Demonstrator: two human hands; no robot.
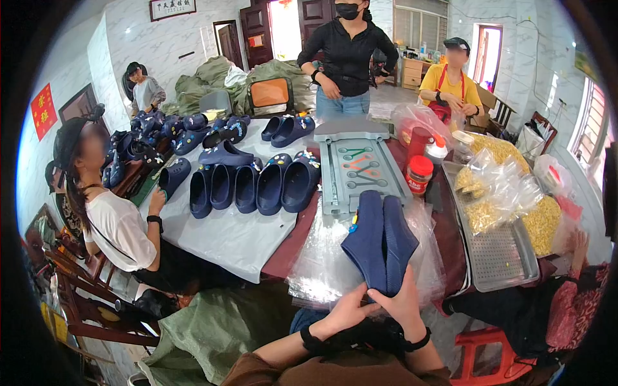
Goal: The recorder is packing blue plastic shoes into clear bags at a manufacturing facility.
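Note:
A pair of navy clogs (371, 248), pressed side by side, stands tilted over the near edge of the table. My left hand (347, 313) and my right hand (400, 301) close on the clogs' near end from both sides, thumbs near each other. Yellow and blue charms show on the left clog. Beneath and around the pair lie clear plastic bags (322, 273). Just beyond the toes is a grey plastic board (335, 186) with green, orange and grey spoon-like shapes on it. Left of it, several navy clogs (269, 186) stand in a row on a white sheet (225, 248).
A metal tray (502, 257) with bagged yellow pieces (483, 215) and a red-lidded jar (420, 174) stand to the right. One person (122, 219) holds a clog at left; others stand behind the table. A red stool (492, 357) and green sacking (212, 334) are near me.

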